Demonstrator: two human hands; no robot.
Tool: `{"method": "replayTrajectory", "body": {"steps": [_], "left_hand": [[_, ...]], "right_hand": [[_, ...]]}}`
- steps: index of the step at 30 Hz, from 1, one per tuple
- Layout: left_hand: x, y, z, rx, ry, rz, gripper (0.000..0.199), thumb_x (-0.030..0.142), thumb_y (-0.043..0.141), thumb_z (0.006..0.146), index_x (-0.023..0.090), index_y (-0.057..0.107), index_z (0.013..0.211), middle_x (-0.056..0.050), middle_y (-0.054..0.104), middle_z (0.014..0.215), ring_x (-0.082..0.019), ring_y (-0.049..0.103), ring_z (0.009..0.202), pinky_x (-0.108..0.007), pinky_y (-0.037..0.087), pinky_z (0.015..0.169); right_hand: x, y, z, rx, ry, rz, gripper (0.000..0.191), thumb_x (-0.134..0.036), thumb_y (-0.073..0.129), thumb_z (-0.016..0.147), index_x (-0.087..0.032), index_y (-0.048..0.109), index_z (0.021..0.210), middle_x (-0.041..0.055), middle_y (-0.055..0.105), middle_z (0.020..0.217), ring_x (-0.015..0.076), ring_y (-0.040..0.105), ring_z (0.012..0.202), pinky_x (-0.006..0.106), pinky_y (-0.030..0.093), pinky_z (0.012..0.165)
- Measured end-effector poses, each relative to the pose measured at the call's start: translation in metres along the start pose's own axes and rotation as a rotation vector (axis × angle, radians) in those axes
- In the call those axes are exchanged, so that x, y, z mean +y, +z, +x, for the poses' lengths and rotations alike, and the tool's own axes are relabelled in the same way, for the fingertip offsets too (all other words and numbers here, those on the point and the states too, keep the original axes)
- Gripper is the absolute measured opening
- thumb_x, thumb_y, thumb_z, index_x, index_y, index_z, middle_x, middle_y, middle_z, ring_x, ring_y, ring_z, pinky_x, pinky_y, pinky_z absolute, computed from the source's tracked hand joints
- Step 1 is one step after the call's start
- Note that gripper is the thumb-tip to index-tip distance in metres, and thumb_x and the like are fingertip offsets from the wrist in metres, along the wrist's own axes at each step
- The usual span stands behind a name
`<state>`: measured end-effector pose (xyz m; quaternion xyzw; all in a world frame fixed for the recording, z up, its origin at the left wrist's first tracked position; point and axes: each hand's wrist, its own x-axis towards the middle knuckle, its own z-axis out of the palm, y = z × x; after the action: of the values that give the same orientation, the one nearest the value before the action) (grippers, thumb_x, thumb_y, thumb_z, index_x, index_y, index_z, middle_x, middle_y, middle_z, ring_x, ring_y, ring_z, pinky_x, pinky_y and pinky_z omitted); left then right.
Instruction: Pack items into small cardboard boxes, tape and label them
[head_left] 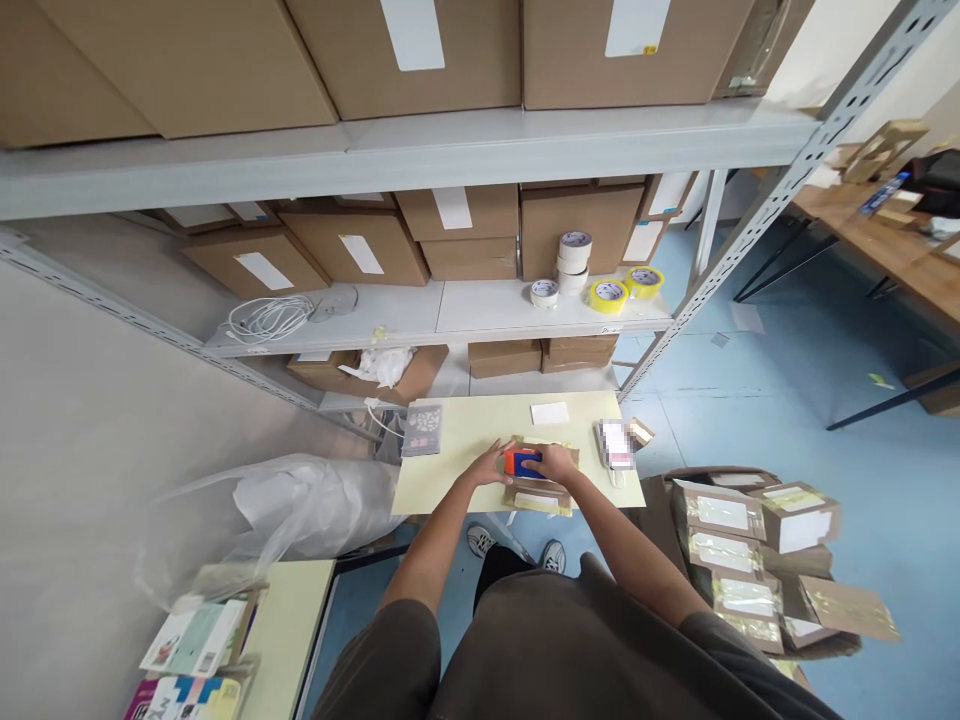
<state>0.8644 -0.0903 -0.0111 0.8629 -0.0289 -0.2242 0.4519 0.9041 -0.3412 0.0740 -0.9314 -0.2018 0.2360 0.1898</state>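
Between our hands lies the blue-and-orange box [523, 462], above the opened cardboard packaging [541, 492]. Our left hand [489, 464] is spread around the orange end, thumb nearer our body and fingers on the far side; we cannot tell how firmly it presses. Our right hand [553, 464] pinches the blue end, its fingers reaching over the top. The packaging shows beneath and around the box, with yellowish tape and a white label on the part nearest our body.

Under it all is the pale yellow table [461, 425]. Just beyond our hands on it lies a white slip [550, 413]. To the left of our left hand, a grey printed packet [423, 430] lies near the table's left end; to the right of our right hand, a white-labelled packet [616, 445] lies near the right edge.

Farther right of our right hand, on the floor side, a large open carton [666, 512] holds small taped boxes [721, 512]. Well left of our left hand is a heap of clear plastic wrap [322, 505].

Beyond the table, ahead of our hands, the grey shelf [480, 308] bears a coiled white cable [271, 320] on the left, white and yellow tape rolls [607, 293] on the right, and cardboard boxes behind.
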Motion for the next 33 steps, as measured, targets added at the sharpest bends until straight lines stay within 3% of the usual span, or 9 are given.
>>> {"method": "replayTrajectory", "body": {"steps": [4, 9, 14, 20, 25, 29, 33], "left_hand": [[0.002, 0.004, -0.001, 0.079, 0.033, -0.071, 0.134, 0.030, 0.099, 0.052, 0.024, 0.033, 0.168, -0.019, 0.026, 0.175, -0.040, 0.022, 0.161, -0.047, 0.027, 0.126], [0.009, 0.004, 0.007, 0.033, 0.162, 0.017, 0.134, 0.034, 0.103, 0.044, 0.028, 0.042, 0.163, -0.014, 0.043, 0.168, -0.041, 0.041, 0.151, -0.046, 0.034, 0.124], [0.004, -0.001, 0.014, 0.002, 0.200, 0.091, 0.127, 0.037, 0.104, 0.045, 0.025, 0.049, 0.159, -0.014, 0.051, 0.162, -0.042, 0.045, 0.147, -0.048, 0.032, 0.124], [0.003, -0.001, 0.018, -0.021, 0.150, 0.139, 0.117, 0.044, 0.103, 0.046, 0.028, 0.058, 0.152, -0.012, 0.049, 0.164, -0.041, 0.042, 0.152, -0.046, 0.028, 0.127], [0.009, 0.001, 0.025, -0.069, 0.100, 0.131, 0.119, 0.034, 0.103, 0.044, 0.028, 0.057, 0.153, -0.012, 0.047, 0.165, -0.041, 0.039, 0.154, -0.047, 0.027, 0.128], [0.006, 0.007, 0.021, -0.076, 0.093, -0.084, 0.114, 0.031, 0.101, 0.047, 0.026, 0.059, 0.152, -0.014, 0.049, 0.164, -0.041, 0.038, 0.154, -0.049, 0.028, 0.128], [-0.008, 0.026, 0.003, -0.007, -0.096, -0.505, 0.124, 0.034, 0.099, 0.053, 0.028, 0.042, 0.163, -0.017, 0.039, 0.170, -0.038, 0.047, 0.148, -0.052, 0.041, 0.120]], "right_hand": [[0.004, -0.003, 0.001, -0.027, -0.005, 0.031, 0.046, -0.056, 0.070, 0.095, -0.028, 0.075, 0.131, 0.0107, 0.082, 0.115, 0.0289, 0.075, 0.106, 0.030, 0.050, 0.085], [0.005, -0.005, 0.002, -0.046, -0.019, 0.036, 0.047, -0.055, 0.069, 0.096, -0.031, 0.072, 0.136, 0.0093, 0.081, 0.116, 0.0286, 0.075, 0.107, 0.030, 0.050, 0.087], [0.005, -0.007, 0.005, -0.072, -0.016, 0.018, 0.047, -0.060, 0.067, 0.096, -0.031, 0.074, 0.132, 0.0088, 0.082, 0.113, 0.0278, 0.075, 0.105, 0.030, 0.049, 0.086], [0.004, -0.011, 0.004, -0.071, 0.033, -0.017, 0.049, -0.066, 0.064, 0.095, -0.026, 0.079, 0.118, 0.0130, 0.081, 0.110, 0.0300, 0.074, 0.103, 0.032, 0.048, 0.082], [0.007, -0.012, 0.001, -0.079, 0.068, -0.046, 0.050, -0.067, 0.065, 0.094, -0.024, 0.078, 0.117, 0.0138, 0.081, 0.108, 0.0300, 0.074, 0.100, 0.032, 0.048, 0.080], [0.009, -0.011, 0.005, -0.109, 0.042, -0.048, 0.047, -0.063, 0.065, 0.097, -0.025, 0.077, 0.121, 0.0132, 0.081, 0.113, 0.0295, 0.074, 0.104, 0.032, 0.048, 0.081], [0.010, -0.012, 0.010, -0.130, 0.064, -0.040, 0.047, -0.063, 0.062, 0.098, -0.024, 0.077, 0.120, 0.0121, 0.080, 0.116, 0.0277, 0.074, 0.106, 0.030, 0.048, 0.081]]}}
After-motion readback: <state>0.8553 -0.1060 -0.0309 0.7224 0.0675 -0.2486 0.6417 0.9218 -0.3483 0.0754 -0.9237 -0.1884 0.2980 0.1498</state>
